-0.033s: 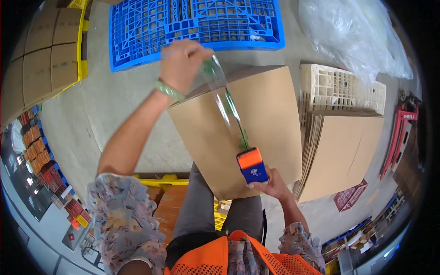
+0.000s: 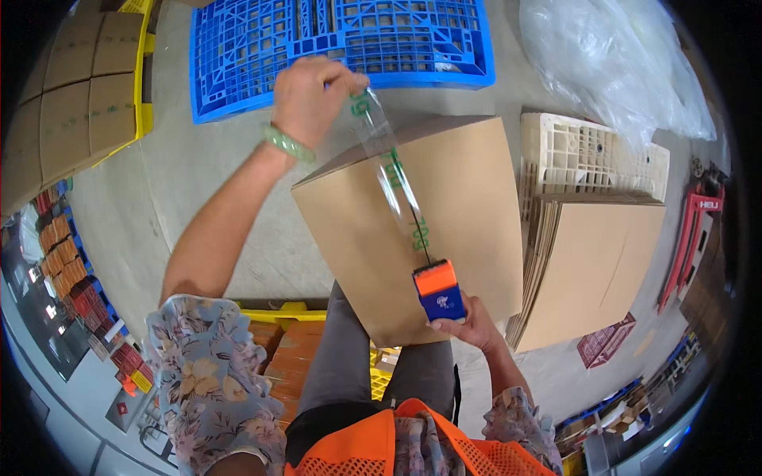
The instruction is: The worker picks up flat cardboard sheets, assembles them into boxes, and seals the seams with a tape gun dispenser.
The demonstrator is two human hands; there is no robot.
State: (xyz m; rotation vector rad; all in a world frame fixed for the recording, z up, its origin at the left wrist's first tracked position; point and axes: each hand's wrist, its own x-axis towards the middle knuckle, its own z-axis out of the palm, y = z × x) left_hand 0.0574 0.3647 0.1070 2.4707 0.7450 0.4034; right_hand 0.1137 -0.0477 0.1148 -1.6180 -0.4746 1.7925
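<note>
My left hand (image 2: 308,97), with a pale green bangle on its wrist, pinches the free end of a strip of clear packing tape (image 2: 389,174) with green print. Stretched taut, the strip runs down over a large brown cardboard box (image 2: 468,190) to an orange and blue tape dispenser (image 2: 438,292). My right hand (image 2: 470,321) grips that dispenser from its right side, near the box's close edge. The box stands in front of my legs, slightly turned. Its far side is partly behind the tape and mostly hidden.
Beyond the box lies a blue plastic pallet (image 2: 341,59). To the right are flattened cardboard boxes (image 2: 603,254) leaning by a cream pallet (image 2: 571,151), with clear plastic sheeting (image 2: 611,63) behind. Stacked cartons (image 2: 71,103) stand on a yellow pallet at left. A red pallet jack (image 2: 684,246) is far right.
My left hand has moved slightly up and left, drawing the tape end with it. The dispenser in my right hand has shifted a little toward me.
</note>
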